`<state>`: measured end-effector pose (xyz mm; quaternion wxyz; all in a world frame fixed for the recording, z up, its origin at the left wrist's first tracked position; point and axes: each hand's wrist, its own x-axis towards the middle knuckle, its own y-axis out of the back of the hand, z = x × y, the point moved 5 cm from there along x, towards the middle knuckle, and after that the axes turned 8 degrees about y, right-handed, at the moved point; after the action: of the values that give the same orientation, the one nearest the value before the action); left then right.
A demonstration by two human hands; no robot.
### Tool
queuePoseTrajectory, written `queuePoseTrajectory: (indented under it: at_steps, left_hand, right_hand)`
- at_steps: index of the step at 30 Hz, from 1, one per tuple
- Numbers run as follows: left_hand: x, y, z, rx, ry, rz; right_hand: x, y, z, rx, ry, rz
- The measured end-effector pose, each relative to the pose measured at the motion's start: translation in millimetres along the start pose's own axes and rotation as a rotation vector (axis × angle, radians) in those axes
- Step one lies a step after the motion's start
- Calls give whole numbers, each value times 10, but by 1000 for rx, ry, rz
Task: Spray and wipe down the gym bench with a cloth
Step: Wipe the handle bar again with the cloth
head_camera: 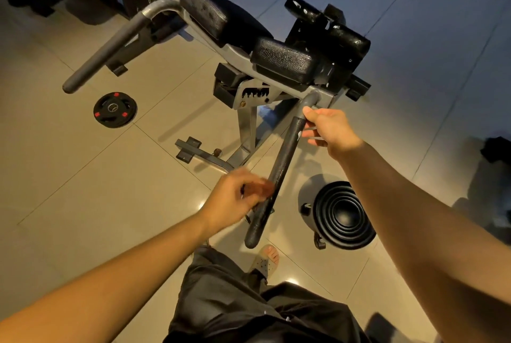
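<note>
One cloth (pixel 260 189) — left hand (pixel 235 200), against handle (pixel 287 154).

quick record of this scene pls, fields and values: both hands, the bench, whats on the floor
left hand: grips a brownish cloth, blurred, against the near handle
right hand: at that handle's upper end, fingers curled; grip unclear
bench: black pads on a grey frame
far handle: grey, untouched
floor: weight plate left of the bench; stack of black discs right of the near handle
</note>
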<state>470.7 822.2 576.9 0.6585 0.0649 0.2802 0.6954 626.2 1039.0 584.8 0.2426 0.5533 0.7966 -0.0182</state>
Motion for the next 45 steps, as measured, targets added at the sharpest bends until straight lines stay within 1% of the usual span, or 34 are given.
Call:
queuePoseTrajectory:
  at_steps: [1,3,5,7,10,13,14,15,19,21,23,26,29,30,32,36,38,40,42,45]
  left_hand:
    - [-217,-51,-187,-6,48,-33]
    - [-511,-140,-448,-1,132,-29]
    - [-546,-183,-458,14,143,-5]
    - [-324,-150,-254,29,79,26]
    - [297,-27,244,49,-16,149]
    - [740,65,599,89,-29,269]
    - [745,70,603,90,-39,263]
    - [667,55,536,86,-49,221]
    - [-94,-53,-23,166,-67,-44]
    - [-308,-107,-148,264,-118,-65]
    - [-252,-126,-33,356,-215,-17]
    - [233,-61,388,344,-301,98]
    - [808,45,738,322,-220,244]
    - [897,66,795,318,-200,270]
    - [844,66,737,266,-197,224]
    - [210,-5,198,253,-177,-13]
    - [-7,-42,47,272,-161,-32]
    - [25,-76,144,293,-194,16]
    - [276,-63,434,288,-236,119]
    - [882,25,803,282,-199,287]
  right_hand:
    - [-5,-9,1,8,1,-11]
    - [-18,-20,0,21,1,-19]
    - [-22,-25,-7,28,4,-12]
    - [-18,-29,3,29,11,1]
    - [-28,-40,17,27,7,15]
    - [-24,-47,16,11,-10,19]
    - [-11,-38,21,7,-18,16]
    - [5,-29,26,3,-21,6]
    - [34,-24,51,25,-24,-35]
    - [33,-26,70,55,-36,-35]
    - [45,-31,76,62,-40,-36]
    - [45,-26,72,47,-35,-28]
    - [34,-23,47,35,-33,-20]
    - [39,-17,41,31,-31,-18]
    - [58,3,45,21,-33,-19]
    - [68,-5,81,41,-22,-19]
    - [59,-15,91,56,-16,-23]
    - [66,-14,98,53,-16,-27]
    - [76,-9,96,35,-21,-32]
    - [85,-19,97,36,-30,-38]
